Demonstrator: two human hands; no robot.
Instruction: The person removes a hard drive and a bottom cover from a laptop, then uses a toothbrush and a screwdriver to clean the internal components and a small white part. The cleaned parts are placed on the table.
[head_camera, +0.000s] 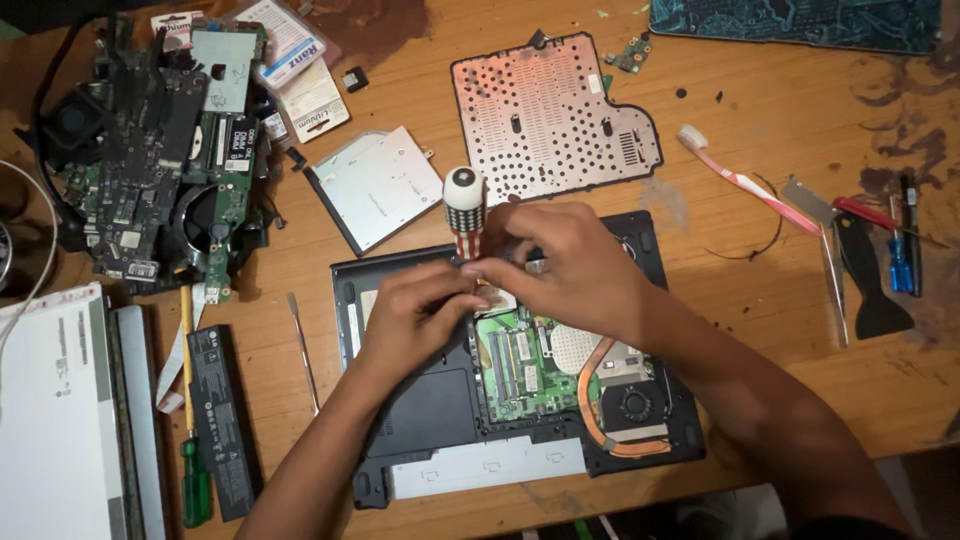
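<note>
Opened laptop base (440, 420), underside up, lay at lower centre of the frame with its green circuit board (520, 365), copper heat pipe (590, 400) and cooling fan (635, 405) exposed. Over its upper edge the left hand (415, 315) had its fingers drawn together at the foot of a striped-handled screwdriver (464, 215), which stood upright at mid-frame; the right hand (570, 265) was curled beside it, fingertips pressed against the same spot, though what they pinched could not be told. At lower left lay a grey display panel (55, 410), a black battery pack (222, 420) and a green-handled screwdriver (192, 440); a thin metal spudger (303, 350) lay between battery and laptop. Farther up were a silver optical drive (378, 185) and a perforated metal cover plate (550, 120). A second, stripped motherboard (160, 150) occupied the upper left. At right lay a pink-and-white toothbrush (745, 180), tweezers (833, 280) and a black plastic pry tool (870, 280).
</note>
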